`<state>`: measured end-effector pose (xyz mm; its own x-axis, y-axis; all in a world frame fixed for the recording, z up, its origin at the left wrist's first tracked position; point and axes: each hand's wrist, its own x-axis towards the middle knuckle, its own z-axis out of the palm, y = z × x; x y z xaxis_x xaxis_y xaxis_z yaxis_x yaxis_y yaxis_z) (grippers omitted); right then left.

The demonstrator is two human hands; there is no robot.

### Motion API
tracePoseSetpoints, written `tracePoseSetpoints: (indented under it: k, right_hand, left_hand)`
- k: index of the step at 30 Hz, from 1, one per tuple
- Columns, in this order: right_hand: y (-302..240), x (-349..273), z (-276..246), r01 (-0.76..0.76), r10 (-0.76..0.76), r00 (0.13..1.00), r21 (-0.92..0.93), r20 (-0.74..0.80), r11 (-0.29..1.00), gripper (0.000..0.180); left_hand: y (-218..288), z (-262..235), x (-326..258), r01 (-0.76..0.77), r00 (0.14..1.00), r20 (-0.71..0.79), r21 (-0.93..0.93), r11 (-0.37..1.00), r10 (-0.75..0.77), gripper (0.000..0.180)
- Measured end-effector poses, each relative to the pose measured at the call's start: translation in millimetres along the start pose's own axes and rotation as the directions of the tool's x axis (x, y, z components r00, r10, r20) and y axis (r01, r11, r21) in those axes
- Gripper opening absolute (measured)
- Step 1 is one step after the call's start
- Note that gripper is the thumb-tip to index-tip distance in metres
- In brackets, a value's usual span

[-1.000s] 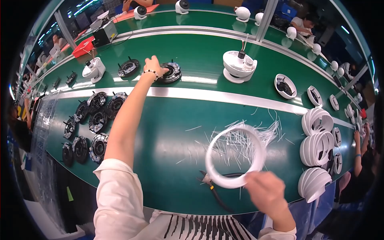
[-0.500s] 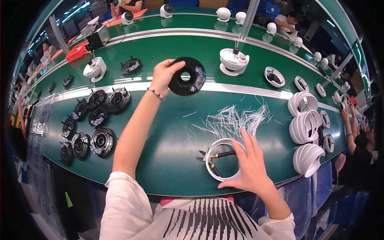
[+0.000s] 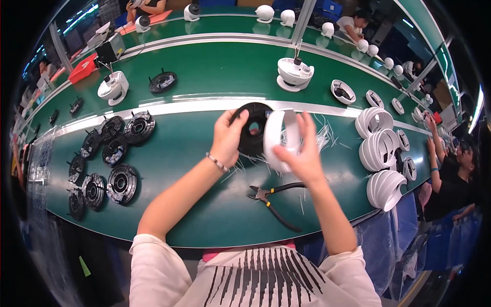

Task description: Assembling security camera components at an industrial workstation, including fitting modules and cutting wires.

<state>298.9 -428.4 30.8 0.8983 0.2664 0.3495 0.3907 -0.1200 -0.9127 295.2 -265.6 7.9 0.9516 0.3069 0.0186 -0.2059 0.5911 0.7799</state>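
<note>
In my left hand (image 3: 229,135) is a round black plastic disc (image 3: 250,134) with a hole in its middle, gripped at its left edge. My right hand (image 3: 304,156) holds a white plastic ring (image 3: 273,145), thumb inside and fingers behind the far side. The ring stands on edge against the disc's right side, partly covering it; whether they touch I cannot tell. Below the hands, diagonal cutters (image 3: 271,198) with black and yellow handles lie spread on the green table. Cut white plastic strips (image 3: 322,137) are scattered behind my right hand.
Several black discs (image 3: 123,183) lie at the left. Stacks of white rings (image 3: 381,148) stand at the right. Beyond a metal rail, a green conveyor (image 3: 225,66) carries white camera housings (image 3: 295,74) and a black disc (image 3: 163,82). Co-workers sit at the far side and right.
My right hand has lifted the white ring off the table, uncovering the cutters. My left hand has brought the black disc nearer and lower, beside the ring. The view has shifted slightly.
</note>
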Motion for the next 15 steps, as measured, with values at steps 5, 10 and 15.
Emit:
tracePoseSetpoints:
  k: [5,10,15]
  right_hand:
    - [8.7,-5.1,25.3,0.073,-0.051,0.995,-0.279,0.086,0.957,0.118]
    - [-3.6,-6.1,11.5,0.102,-0.066,0.99,-0.313,0.122,0.944,0.121]
    - [-15.4,-2.0,9.5,0.158,-0.079,0.974,-0.383,0.214,0.91,0.119]
  left_hand:
    - [-5.9,-0.1,-22.6,0.271,0.953,0.182,-0.141,0.952,-0.244,0.032]
    - [7.8,-9.2,-15.9,0.587,0.765,0.493,-0.267,0.764,-0.415,0.049]
    - [5.2,1.1,-17.5,0.575,0.787,0.434,-0.261,0.775,-0.438,0.055]
